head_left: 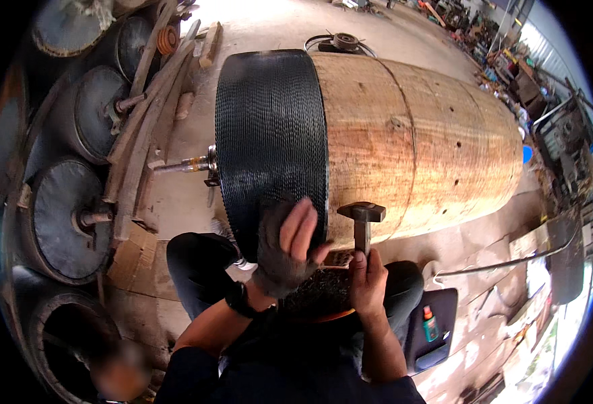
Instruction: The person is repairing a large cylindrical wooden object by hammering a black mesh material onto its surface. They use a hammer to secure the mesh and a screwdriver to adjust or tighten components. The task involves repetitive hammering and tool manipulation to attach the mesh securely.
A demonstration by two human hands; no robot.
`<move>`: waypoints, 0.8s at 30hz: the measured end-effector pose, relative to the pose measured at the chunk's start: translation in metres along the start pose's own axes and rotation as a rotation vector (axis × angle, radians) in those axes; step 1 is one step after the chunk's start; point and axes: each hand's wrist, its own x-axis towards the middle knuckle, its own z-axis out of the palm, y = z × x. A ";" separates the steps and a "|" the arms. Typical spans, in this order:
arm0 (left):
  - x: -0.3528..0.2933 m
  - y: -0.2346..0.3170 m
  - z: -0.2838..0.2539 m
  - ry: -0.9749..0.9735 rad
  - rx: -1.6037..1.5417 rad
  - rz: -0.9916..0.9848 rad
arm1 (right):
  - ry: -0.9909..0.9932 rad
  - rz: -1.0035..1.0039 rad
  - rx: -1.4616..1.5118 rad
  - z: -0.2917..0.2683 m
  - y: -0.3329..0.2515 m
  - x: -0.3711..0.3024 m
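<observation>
A large wooden drum (438, 128) lies across in front of me. Black ridged bands (273, 114) wrap tightly around its left part. My left hand (286, 246), in a dark glove with some bare fingers showing, lies against the near lower side of the black bands, close to their right edge. Its visible fingers are stretched out and the thumb points right. My right hand (368, 276) grips a hammer (362, 229) by its handle, head up, just in front of the bare wood. Between my legs sits a container (333, 316) with an orange rim, full of small dark pieces.
A metal shaft (182, 165) sticks out of the drum's left end. Several dark drums (67, 219) and long wooden planks (141, 141) stand at the left. A green bottle (430, 324) lies on a dark tray (444, 306) at my right. Clutter (512, 67) lines the far right.
</observation>
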 end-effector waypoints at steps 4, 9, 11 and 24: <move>-0.066 0.023 -0.029 -0.500 -0.085 0.025 | 0.090 0.026 0.142 0.003 0.016 -0.019; -0.102 0.041 -0.029 -0.898 0.009 0.083 | 0.057 0.105 0.222 -0.003 0.037 -0.029; -0.120 0.039 -0.020 -0.918 0.044 0.089 | 0.064 0.090 0.223 -0.004 0.041 -0.033; -0.129 0.041 -0.007 -1.027 0.134 0.076 | 0.067 0.093 0.196 -0.008 0.048 -0.040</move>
